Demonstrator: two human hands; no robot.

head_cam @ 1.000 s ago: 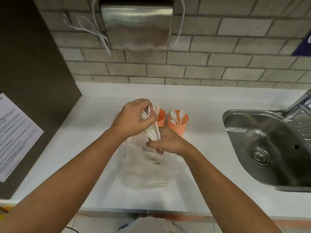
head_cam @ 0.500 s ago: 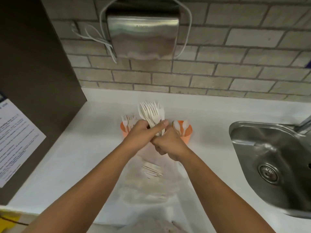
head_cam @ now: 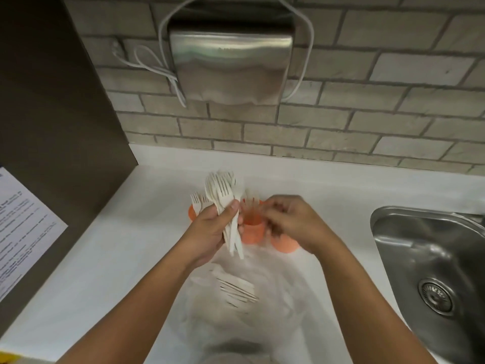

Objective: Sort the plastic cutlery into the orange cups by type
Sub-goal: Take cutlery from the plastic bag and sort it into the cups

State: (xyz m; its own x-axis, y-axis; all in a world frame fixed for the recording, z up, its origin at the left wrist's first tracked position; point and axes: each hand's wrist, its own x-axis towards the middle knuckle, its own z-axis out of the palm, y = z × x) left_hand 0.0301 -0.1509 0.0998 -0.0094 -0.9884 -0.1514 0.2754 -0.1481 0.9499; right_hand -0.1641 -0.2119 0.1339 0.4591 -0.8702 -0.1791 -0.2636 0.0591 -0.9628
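We see a white smooth countertop running below a wall of grey brick tiles. A brushed-steel box hangs on that wall with a white cable looped round it. A dark flat panel closes the left side and carries a printed paper sheet. A stainless steel sink sits at the right, with its round drain showing.

Three orange plastic cups stand in a row near the middle of the counter, and both hands stand in front of them. The left cup is mostly hidden behind the left hand, with a few white fork heads rising from it. The middle cup shows between the hands. The right hand covers the top of the right cup.

The left hand is raised just beside the middle cup, with its fingers and thumb wrapped round a bundle of white plastic forks. The tines fan upward and the handles point down. The right hand is smeared by blur, with its fingers bent toward the middle cup's rim. We cannot tell whether it pinches anything.

A crumpled clear plastic bag lies on the counter between the forearms, nearer to us than the cups. More white plastic cutlery lies flat inside it.
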